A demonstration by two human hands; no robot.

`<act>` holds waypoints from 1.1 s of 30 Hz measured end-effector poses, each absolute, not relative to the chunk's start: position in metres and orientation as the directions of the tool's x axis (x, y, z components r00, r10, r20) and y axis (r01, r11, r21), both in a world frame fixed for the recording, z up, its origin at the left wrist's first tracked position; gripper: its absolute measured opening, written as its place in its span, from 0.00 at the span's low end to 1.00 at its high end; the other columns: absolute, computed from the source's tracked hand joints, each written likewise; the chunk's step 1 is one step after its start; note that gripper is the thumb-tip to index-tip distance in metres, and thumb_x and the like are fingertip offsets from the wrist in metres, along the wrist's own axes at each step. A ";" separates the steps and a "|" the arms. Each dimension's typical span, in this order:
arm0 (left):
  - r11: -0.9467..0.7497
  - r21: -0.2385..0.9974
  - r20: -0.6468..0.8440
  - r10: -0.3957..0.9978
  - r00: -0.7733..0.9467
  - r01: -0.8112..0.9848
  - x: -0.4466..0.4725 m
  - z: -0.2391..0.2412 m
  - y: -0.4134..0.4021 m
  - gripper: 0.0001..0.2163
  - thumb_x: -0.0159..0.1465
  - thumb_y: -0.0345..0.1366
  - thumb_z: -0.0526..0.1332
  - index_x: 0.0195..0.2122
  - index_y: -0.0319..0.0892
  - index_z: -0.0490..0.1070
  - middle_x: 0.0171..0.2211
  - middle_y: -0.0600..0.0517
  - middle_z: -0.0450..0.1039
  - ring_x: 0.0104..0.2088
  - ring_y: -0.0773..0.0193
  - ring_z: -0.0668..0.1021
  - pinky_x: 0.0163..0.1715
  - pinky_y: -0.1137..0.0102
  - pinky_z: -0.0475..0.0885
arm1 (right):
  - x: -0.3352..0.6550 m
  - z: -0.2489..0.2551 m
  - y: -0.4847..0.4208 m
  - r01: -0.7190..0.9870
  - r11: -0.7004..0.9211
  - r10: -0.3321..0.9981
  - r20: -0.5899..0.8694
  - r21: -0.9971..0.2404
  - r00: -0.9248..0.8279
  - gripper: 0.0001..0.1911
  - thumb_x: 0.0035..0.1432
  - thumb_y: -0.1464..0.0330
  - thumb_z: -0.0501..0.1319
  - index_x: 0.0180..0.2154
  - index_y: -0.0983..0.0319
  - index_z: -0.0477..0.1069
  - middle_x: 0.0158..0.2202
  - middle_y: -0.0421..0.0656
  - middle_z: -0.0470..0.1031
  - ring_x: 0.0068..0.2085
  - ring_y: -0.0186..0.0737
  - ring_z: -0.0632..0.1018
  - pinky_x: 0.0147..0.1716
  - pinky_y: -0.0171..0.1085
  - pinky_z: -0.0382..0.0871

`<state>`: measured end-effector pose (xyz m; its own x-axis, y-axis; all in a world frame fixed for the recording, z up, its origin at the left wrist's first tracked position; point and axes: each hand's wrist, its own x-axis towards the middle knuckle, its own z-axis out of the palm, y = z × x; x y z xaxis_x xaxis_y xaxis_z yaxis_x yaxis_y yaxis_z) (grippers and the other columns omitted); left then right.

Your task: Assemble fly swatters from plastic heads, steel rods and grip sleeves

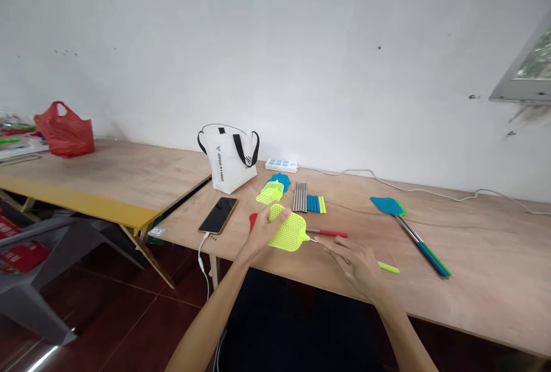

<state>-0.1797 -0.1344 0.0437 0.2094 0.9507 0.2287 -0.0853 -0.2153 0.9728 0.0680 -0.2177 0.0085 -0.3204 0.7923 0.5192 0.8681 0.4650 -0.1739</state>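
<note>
yellow swatter (289, 231): rod (314, 240) partly behind right hand (356, 264) | red swatter (336, 234): part-covered

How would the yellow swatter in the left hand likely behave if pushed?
The yellow swatter looks light, its flat head being full of holes. That head would probably flex under pressure, while the slim silvery rod seems likelier to stay stiff.

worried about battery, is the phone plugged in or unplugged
Plugged in: the white cable meets the near end of the phone. Whether it's charging, cannot tell.
</note>
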 end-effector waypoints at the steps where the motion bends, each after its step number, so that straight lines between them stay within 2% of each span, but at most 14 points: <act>1: -0.215 0.973 0.229 0.950 0.213 -0.087 -0.178 0.044 -0.135 0.20 0.58 0.54 0.69 0.32 0.41 0.68 0.28 0.55 0.70 0.30 0.65 0.76 0.28 0.74 0.71 | 0.066 0.009 -0.218 0.864 0.465 0.795 0.521 -0.193 -0.311 0.21 0.74 0.61 0.47 0.60 0.45 0.72 0.33 0.40 0.79 0.31 0.35 0.78 0.27 0.32 0.62; 4: -0.219 0.972 0.232 0.949 0.213 -0.083 -0.175 0.043 -0.136 0.20 0.59 0.54 0.68 0.33 0.41 0.69 0.29 0.54 0.71 0.30 0.65 0.76 0.29 0.74 0.71 | 0.061 0.010 -0.218 0.859 0.438 0.809 0.533 -0.264 -0.249 0.20 0.74 0.58 0.49 0.56 0.46 0.76 0.33 0.41 0.81 0.32 0.36 0.80 0.28 0.32 0.63; 8: -0.224 0.971 0.236 0.949 0.208 -0.084 -0.173 0.041 -0.134 0.19 0.60 0.53 0.68 0.32 0.41 0.70 0.29 0.54 0.71 0.30 0.66 0.76 0.29 0.75 0.71 | 0.057 0.013 -0.217 0.852 0.386 0.842 0.512 -0.353 -0.170 0.18 0.72 0.56 0.52 0.52 0.45 0.79 0.41 0.39 0.84 0.38 0.38 0.83 0.32 0.33 0.68; 11: -0.213 0.973 0.227 0.954 0.193 -0.091 -0.173 0.041 -0.135 0.20 0.59 0.53 0.69 0.32 0.40 0.71 0.29 0.54 0.72 0.30 0.65 0.76 0.29 0.74 0.70 | 0.056 0.018 -0.218 0.849 0.357 0.867 0.476 -0.390 -0.146 0.16 0.72 0.56 0.53 0.51 0.44 0.79 0.44 0.37 0.84 0.41 0.41 0.83 0.36 0.35 0.71; 15: -0.221 0.972 0.232 0.953 0.195 -0.079 -0.174 0.042 -0.135 0.19 0.59 0.54 0.68 0.31 0.40 0.71 0.29 0.54 0.72 0.30 0.65 0.75 0.29 0.74 0.70 | 0.058 0.023 -0.218 0.845 0.310 0.902 0.414 -0.435 -0.118 0.16 0.70 0.55 0.55 0.53 0.43 0.77 0.47 0.36 0.83 0.38 0.41 0.82 0.37 0.39 0.73; 19: -0.255 0.967 0.256 0.954 0.158 -0.026 -0.181 0.043 -0.129 0.20 0.59 0.54 0.68 0.32 0.40 0.73 0.30 0.53 0.72 0.32 0.64 0.75 0.30 0.73 0.70 | 0.069 0.016 -0.212 0.837 0.287 0.925 0.361 -0.467 -0.116 0.17 0.69 0.54 0.56 0.55 0.42 0.76 0.50 0.37 0.81 0.47 0.46 0.81 0.42 0.42 0.73; 23: -0.300 0.947 0.281 0.946 0.159 0.113 -0.201 0.040 -0.114 0.20 0.59 0.55 0.66 0.37 0.41 0.75 0.35 0.51 0.75 0.34 0.61 0.76 0.31 0.72 0.70 | 0.088 -0.003 -0.198 0.819 0.282 0.936 0.330 -0.500 -0.121 0.16 0.68 0.56 0.55 0.50 0.48 0.78 0.50 0.41 0.81 0.49 0.46 0.79 0.47 0.43 0.72; 27: -0.359 0.886 0.268 0.913 0.306 0.293 -0.230 0.029 -0.094 0.17 0.59 0.52 0.65 0.37 0.42 0.76 0.41 0.49 0.78 0.39 0.57 0.78 0.35 0.69 0.71 | 0.094 -0.020 -0.186 0.855 0.263 0.943 0.307 -0.448 -0.129 0.16 0.68 0.57 0.54 0.38 0.53 0.79 0.44 0.43 0.81 0.45 0.45 0.79 0.47 0.44 0.70; 31: -0.308 0.774 0.135 0.934 0.331 0.554 -0.251 0.012 -0.081 0.14 0.56 0.49 0.65 0.31 0.43 0.74 0.31 0.50 0.78 0.33 0.56 0.78 0.32 0.68 0.69 | 0.084 -0.031 -0.183 0.894 0.267 0.921 0.368 -0.361 -0.126 0.16 0.70 0.60 0.52 0.44 0.52 0.78 0.48 0.43 0.79 0.51 0.46 0.77 0.50 0.47 0.67; 33: -0.284 0.712 0.093 0.944 0.315 0.642 -0.256 0.005 -0.077 0.12 0.55 0.47 0.65 0.29 0.43 0.73 0.30 0.50 0.78 0.33 0.55 0.78 0.33 0.67 0.68 | 0.080 -0.035 -0.183 0.913 0.242 0.906 0.413 -0.328 -0.092 0.16 0.70 0.61 0.51 0.49 0.50 0.76 0.53 0.43 0.78 0.54 0.46 0.75 0.53 0.49 0.65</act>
